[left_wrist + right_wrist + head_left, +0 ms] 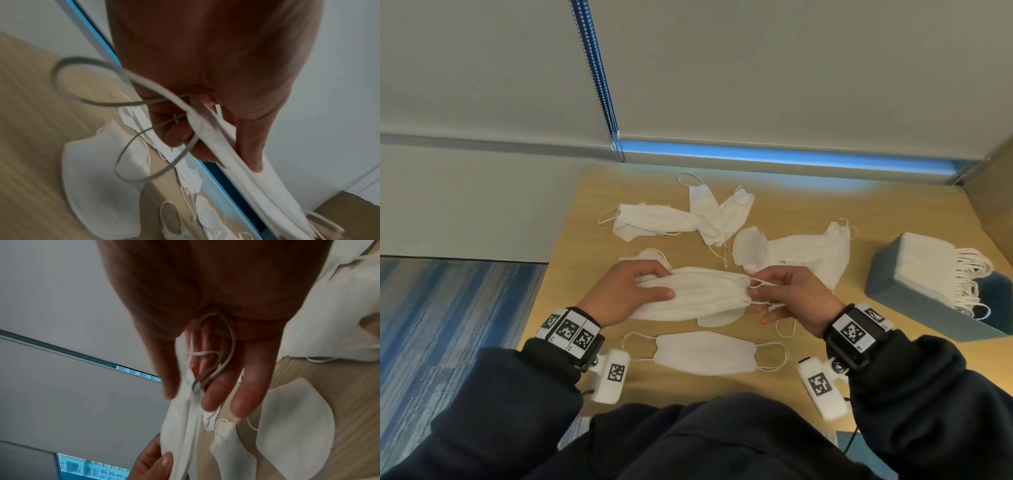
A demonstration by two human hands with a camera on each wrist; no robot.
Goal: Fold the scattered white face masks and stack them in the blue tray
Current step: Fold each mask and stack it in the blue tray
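Note:
Both hands hold one white face mask [705, 291] lengthwise above the wooden table [585, 240]. My left hand [640, 287] grips its left end between thumb and fingers; the mask [236, 162] shows edge-on there. My right hand [767, 294] pinches the right end and its ear loop [213, 353]. Another flat mask [705, 353] lies near me. Several more masks [709, 212] lie scattered farther back. The blue tray [893, 291] at the right holds a stack of folded masks [928, 263].
A grey wall and window blind with a bead chain [599, 78] stand behind the table. Blue carpet [448, 325] lies left of the table edge. A wooden side panel [993, 212] closes the right side.

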